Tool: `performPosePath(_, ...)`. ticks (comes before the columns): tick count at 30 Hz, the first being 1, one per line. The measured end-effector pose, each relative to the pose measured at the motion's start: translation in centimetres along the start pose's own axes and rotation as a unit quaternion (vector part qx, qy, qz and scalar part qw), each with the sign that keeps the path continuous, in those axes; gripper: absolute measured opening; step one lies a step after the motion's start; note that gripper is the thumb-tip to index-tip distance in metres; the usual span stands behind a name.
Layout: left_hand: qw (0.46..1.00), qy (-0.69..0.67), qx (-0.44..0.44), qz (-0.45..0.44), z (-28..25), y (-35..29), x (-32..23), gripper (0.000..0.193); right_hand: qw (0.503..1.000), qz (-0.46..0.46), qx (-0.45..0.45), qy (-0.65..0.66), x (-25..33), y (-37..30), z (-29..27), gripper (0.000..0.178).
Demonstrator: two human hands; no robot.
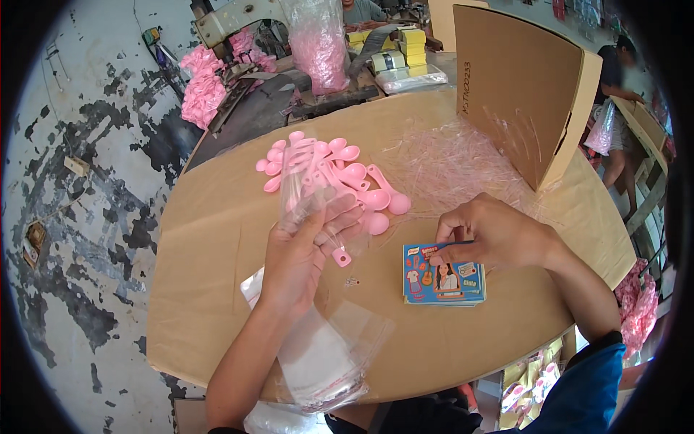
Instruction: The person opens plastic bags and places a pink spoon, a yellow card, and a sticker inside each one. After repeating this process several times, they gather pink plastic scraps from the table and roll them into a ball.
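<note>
My left hand (295,257) is closed round a clear plastic bag (293,181), which stands up from the fingers in front of the pink spoons. Just beside these fingers shows the pink handle end of a spoon (342,257); whether it is inside the bag I cannot tell. My right hand (495,235) pinches the upper edge of the top card on a stack of blue printed cards (434,289), thumb on the face. Farther back lies a loose heap of pink plastic spoons (354,172). Below my left wrist rests a pile of flat clear bags (314,358).
Thin clear plastic strips (463,163) are spread on the brown-covered table (202,289). An upright cardboard box (517,87) borders the right back. Behind are a tall bag of pink pieces (318,50) and yellow bundles (412,47). Another person (618,79) stands at far right.
</note>
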State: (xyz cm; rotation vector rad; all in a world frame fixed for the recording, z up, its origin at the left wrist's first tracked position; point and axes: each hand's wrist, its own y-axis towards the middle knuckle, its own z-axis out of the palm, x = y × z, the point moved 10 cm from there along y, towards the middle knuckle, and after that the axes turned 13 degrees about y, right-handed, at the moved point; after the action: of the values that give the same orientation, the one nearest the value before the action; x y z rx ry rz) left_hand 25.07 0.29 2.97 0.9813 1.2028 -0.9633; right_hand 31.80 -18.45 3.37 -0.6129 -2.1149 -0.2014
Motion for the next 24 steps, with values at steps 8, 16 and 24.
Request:
performPosePath(8, 0.999, 0.001, 0.012, -0.037, 0.7, -1.1, 0.5, 0.043, 0.988, -0.088, -0.105, 0.068, 0.5, 0.3, -1.9, 0.020)
performPosePath(16, 0.999, -0.037, -0.009, 0.005, 0.1, -1.6, 0.4, 0.044, 0.960, -0.062, -0.146, 0.229, 1.2, 0.3, -0.7, 0.019)
performPosePath(24, 0.997, -0.054, -0.002, 0.050, 1.1, -3.4, -0.6, 0.048, 0.959, -0.110, -0.099, 0.243, 2.4, 1.0, 2.6, 0.020)
